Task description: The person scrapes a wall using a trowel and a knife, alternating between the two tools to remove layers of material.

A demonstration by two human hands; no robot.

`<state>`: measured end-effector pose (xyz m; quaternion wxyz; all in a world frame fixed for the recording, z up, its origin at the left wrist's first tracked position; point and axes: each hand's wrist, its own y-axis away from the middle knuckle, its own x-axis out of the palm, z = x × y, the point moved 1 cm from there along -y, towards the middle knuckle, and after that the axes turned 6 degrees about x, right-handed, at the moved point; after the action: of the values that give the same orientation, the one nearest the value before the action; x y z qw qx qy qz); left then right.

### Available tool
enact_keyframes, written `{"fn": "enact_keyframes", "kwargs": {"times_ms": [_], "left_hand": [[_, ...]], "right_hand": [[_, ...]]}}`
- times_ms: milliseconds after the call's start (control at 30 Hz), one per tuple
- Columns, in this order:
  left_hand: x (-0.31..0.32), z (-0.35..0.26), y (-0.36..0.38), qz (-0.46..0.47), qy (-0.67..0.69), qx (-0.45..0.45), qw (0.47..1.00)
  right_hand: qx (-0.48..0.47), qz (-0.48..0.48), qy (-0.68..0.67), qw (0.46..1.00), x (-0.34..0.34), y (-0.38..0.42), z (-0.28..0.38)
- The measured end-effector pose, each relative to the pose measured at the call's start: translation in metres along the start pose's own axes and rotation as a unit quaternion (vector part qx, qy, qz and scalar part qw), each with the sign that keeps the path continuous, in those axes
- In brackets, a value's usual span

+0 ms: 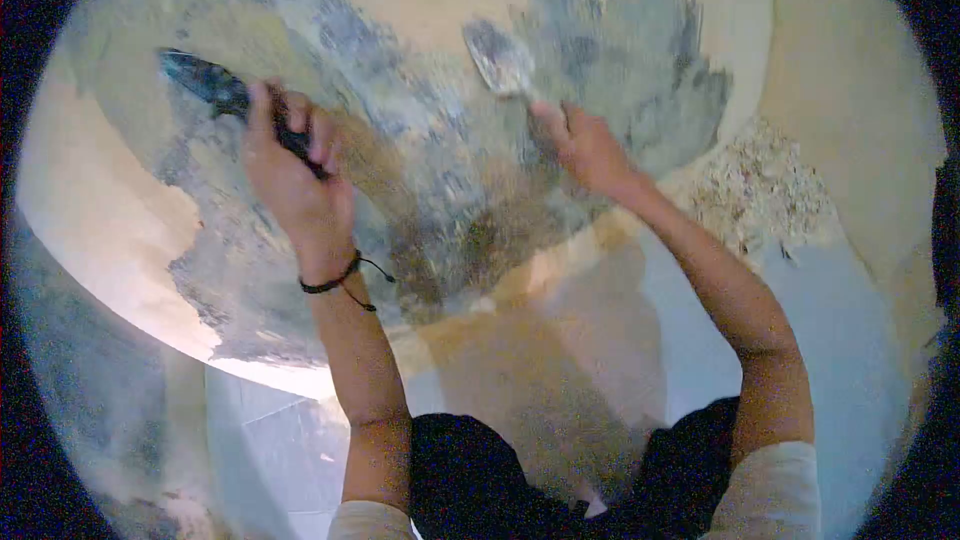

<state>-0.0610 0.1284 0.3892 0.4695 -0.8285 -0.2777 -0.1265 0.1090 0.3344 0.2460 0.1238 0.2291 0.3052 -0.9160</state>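
Observation:
My left hand, with a dark cord bracelet on its wrist, is wrapped round the black handle of a dark-bladed tool. The blade points to the upper left. My right hand grips a small trowel by its handle, its pale, smeared blade pointing up and left. Both tools are over a large curved surface with grey-green and brown patches. Whether either blade touches it, I cannot tell.
Rough, crumbly light material lies near the surface's right edge. A bright curved rim runs along the lower left. Pale tiles show below it. My dark-clothed legs are at the bottom.

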Motion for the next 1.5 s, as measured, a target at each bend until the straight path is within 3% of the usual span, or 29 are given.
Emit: {"fn": "enact_keyframes", "kwargs": {"times_ms": [67, 133, 200, 333, 500, 567, 633, 700, 800, 933, 1000, 1067, 1100, 1200, 1300, 1500], "left_hand": [[0.007, 0.008, 0.002, -0.005, -0.001, -0.031, 1.0], [0.015, 0.016, 0.005, 0.002, 0.002, -0.072, 0.997], [0.015, 0.029, 0.007, 0.018, -0.035, -0.082, 0.996], [0.033, 0.04, 0.029, 0.006, -0.138, -0.123, 0.983], [0.04, 0.045, 0.076, -0.045, -0.167, -0.142, 0.975], [0.034, 0.035, 0.103, -0.062, -0.193, -0.18, 0.963], [0.02, 0.027, 0.13, -0.08, -0.139, -0.198, 0.967], [0.007, 0.021, 0.152, -0.114, -0.149, -0.23, 0.955], [-0.018, 0.041, 0.176, -0.147, -0.194, -0.247, 0.938], [-0.011, 0.058, 0.168, -0.128, -0.254, -0.271, 0.92], [-0.017, 0.063, 0.17, -0.112, -0.273, -0.282, 0.913], [-0.022, 0.069, 0.174, -0.126, -0.244, -0.301, 0.913], [-0.026, 0.068, 0.176, -0.122, -0.242, -0.303, 0.914], [-0.036, 0.06, 0.173, -0.119, -0.229, -0.299, 0.919], [-0.033, 0.05, 0.165, -0.131, -0.208, -0.287, 0.926], [-0.022, 0.04, 0.162, -0.138, -0.178, -0.276, 0.935]], "right_hand": [[-0.075, 0.049, -0.062, 0.994, 0.024, 0.014, -0.021], [-0.04, 0.131, -0.161, 0.977, 0.031, 0.023, -0.017], [0.217, 0.265, -0.273, 0.899, -0.001, 0.041, 0.05], [0.036, 0.108, -0.177, 0.978, 0.016, 0.036, 0.044], [-0.157, -0.108, -0.167, 0.967, 0.03, 0.017, 0.061], [-0.102, 0.022, -0.231, 0.967, -0.004, 0.008, 0.08], [-0.102, 0.082, -0.276, 0.952, -0.044, -0.009, 0.105], [-0.132, 0.082, -0.277, 0.948, -0.079, -0.032, 0.133], [-0.063, 0.121, -0.253, 0.958, -0.112, -0.054, 0.156], [0.06, 0.178, -0.355, 0.916, -0.075, -0.027, 0.125], [-0.01, 0.16, -0.327, 0.931, -0.024, -0.007, 0.088], [0.012, 0.242, -0.37, 0.897, -0.023, 0.024, 0.077], [0.071, 0.333, -0.423, 0.84, -0.03, 0.039, 0.074], [0.119, 0.3, -0.377, 0.868, -0.015, 0.058, 0.072], [0.136, 0.261, -0.452, 0.842, -0.001, 0.074, 0.072], [0.124, 0.238, -0.466, 0.843, 0.005, 0.073, 0.077]]}}
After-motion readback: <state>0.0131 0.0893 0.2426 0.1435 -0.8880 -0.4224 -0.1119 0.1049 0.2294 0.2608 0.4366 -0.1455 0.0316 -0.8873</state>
